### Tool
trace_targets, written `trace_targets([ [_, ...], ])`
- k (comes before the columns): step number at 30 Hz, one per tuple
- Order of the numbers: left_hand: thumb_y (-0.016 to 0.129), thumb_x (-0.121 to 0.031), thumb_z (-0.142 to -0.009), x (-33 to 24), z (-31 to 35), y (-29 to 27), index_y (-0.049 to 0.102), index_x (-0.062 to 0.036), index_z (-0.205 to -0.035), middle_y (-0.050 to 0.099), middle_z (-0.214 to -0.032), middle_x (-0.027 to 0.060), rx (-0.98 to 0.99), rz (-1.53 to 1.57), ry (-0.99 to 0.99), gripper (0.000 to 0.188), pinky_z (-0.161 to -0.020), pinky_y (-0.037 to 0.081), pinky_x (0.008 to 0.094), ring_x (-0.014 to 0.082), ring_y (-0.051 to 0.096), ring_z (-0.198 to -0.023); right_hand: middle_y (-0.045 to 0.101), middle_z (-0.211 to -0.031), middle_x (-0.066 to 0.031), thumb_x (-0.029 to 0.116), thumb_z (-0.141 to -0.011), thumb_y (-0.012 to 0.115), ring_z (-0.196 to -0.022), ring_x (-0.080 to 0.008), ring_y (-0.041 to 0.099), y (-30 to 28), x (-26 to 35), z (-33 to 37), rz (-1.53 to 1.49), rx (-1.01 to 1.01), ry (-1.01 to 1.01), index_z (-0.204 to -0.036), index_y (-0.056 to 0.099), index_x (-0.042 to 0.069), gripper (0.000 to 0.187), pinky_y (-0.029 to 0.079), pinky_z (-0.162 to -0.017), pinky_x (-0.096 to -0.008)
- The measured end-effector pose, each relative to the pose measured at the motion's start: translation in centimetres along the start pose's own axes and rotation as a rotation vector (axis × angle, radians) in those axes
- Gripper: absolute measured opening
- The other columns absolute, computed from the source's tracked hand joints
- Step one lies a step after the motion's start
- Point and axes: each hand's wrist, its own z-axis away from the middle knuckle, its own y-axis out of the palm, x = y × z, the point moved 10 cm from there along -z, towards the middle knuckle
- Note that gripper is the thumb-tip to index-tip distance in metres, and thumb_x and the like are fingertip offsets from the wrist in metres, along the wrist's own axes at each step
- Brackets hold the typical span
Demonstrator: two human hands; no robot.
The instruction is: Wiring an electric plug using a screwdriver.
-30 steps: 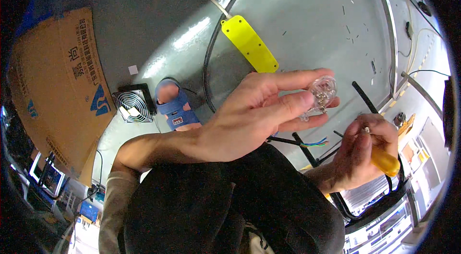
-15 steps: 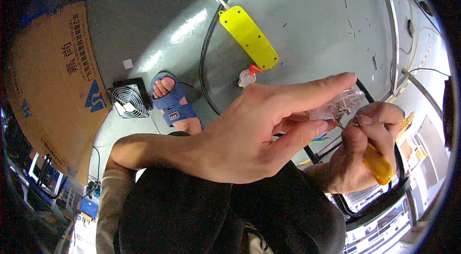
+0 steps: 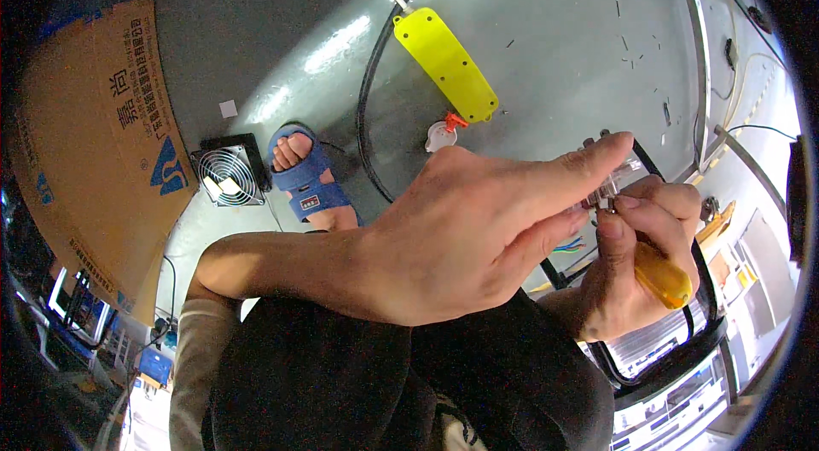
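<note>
My left hand reaches across from the left, its fingers closed around a clear plastic piece with metal bits in it. Its fingers hide much of that piece. From the right, my right hand meets it, thumb and forefinger pinching a small metal part at the lower edge of the clear piece. Tucked in the right palm is a tool with a yellow handle; its working end is hidden. Just below the left fingertips, ends of several coloured wires show.
A yellow power strip lies on the grey floor beside a black cable. Near its end is a white round piece with a red part. A fan and a cardboard box stand left of my sandalled foot. Dark scraps lie at the upper right.
My right hand has moved left and up to the clear piece, its fingertips now touching it. The left hand has turned slightly and its fingers have drawn closer together.
</note>
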Motion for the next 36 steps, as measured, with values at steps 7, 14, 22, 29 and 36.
trace_targets([
  [7,0.061,-0.003,-0.08,-1.7,0.4,0.1,0.038,0.0073,-0.129,0.061,-0.096,0.0225,-0.095,-0.366,0.247,0.055,-0.064,0.053,0.0354,0.0302,0.065,-0.079,0.056,-0.073,-0.0105,-0.006,-0.057,0.074,-0.061,-0.018,0.052,0.4,1.8,0.0,0.278,-0.09,-0.046,-0.08,0.066,-0.002,0.025,0.04,-0.054,-0.024],
  [14,0.062,-0.002,-0.081,0.3,0.5,0.1,0.042,0.0004,-0.131,0.066,-0.09,0.0172,-0.103,-0.252,0.155,0.054,-0.062,0.054,0.0301,0.025,0.067,-0.072,0.058,-0.073,-0.0097,-0.002,-0.06,0.075,-0.063,-0.0185,0.055,1.2,0.8,0.3,0.433,-0.017,0.016,-0.079,0.067,0.0,0.02,0.043,-0.055,-0.0256],
  [22,0.063,-0.007,-0.082,4.9,1.4,2.0,0.04,-0.0035,-0.134,0.066,-0.082,0.0138,0.029,-0.049,-0.143,0.057,-0.054,0.051,0.0285,0.0155,0.065,-0.06,0.061,-0.078,-0.011,-0.006,-0.063,0.071,-0.068,-0.0188,0.057,1.0,-3.4,2.6,0.202,-0.019,0.169,-0.079,0.065,-0.002,0.018,0.045,-0.058,-0.0251],
  [29,0.069,-0.004,-0.076,-0.6,1.0,-0.2,0.044,0.0058,-0.128,0.066,-0.095,0.0165,-0.044,-0.328,0.165,0.058,-0.054,0.051,0.0257,0.0169,0.066,-0.063,0.061,-0.079,-0.0139,-0.005,-0.064,0.069,-0.068,-0.0208,0.058,0.7,-0.9,1.3,0.14,-0.105,0.087,-0.08,0.065,-0.002,0.017,0.044,-0.059,-0.026],
  [36,0.071,-0.004,-0.073,-1.9,2.2,-0.8,0.045,0.0068,-0.127,0.057,-0.118,0.0212,-0.147,-0.381,0.453,0.061,-0.061,0.055,0.0261,0.0196,0.068,-0.081,0.059,-0.083,-0.0157,0.013,-0.085,0.062,-0.075,-0.0222,0.056,1.2,2.4,1.5,0.317,-0.033,-0.141,-0.086,0.061,-0.005,0.018,0.046,-0.068,-0.0293],
])
